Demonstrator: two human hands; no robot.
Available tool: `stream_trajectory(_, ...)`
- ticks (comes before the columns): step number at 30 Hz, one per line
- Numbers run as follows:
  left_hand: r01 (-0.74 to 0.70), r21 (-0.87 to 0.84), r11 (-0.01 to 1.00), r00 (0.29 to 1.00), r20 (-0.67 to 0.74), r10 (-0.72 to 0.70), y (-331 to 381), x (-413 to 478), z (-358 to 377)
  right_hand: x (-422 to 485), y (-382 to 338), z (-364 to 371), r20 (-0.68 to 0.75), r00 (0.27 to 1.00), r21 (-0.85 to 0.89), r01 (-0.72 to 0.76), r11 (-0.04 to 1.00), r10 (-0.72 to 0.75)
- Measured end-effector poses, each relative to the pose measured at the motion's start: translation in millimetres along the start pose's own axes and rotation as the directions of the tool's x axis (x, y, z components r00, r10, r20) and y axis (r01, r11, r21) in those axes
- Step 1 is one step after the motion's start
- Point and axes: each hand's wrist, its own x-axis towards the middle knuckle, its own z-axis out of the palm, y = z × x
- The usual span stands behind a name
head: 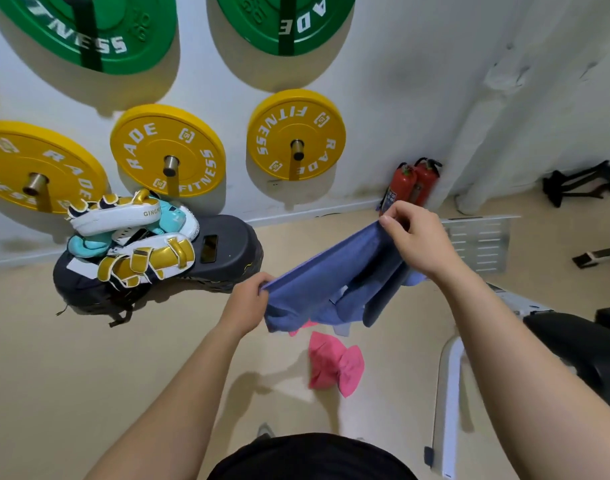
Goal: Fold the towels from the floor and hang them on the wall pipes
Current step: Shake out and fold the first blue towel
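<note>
Cloth's limp and light: my left hand [250, 301] and right hand [412, 237] each pinch a top corner of the blue towel [334, 289], held above the floor; I'd keep to corners. Pink towel [336, 363] waits below.

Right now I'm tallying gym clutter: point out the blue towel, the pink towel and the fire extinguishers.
blue towel [331, 271]: head view, taut upper panel
pink towel [331, 365]: head view, middle of the crumpled heap
fire extinguishers [402, 188]: head view, left red cylinder
</note>
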Motion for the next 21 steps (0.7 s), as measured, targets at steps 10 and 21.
stream_trajectory(10,-0.169,-0.173,0.970,0.983,0.043,0.179,51.6,-9.8,9.5,-39.2,7.6,42.8,0.208,0.968,0.027,-0.151,0.988,0.142)
stream_trajectory(21,-0.230,-0.227,0.946,0.972,0.004,0.237,70.2,-24.6,39.9,-69.2,3.5,70.7,0.310,0.948,0.227,-0.153,0.962,0.078)
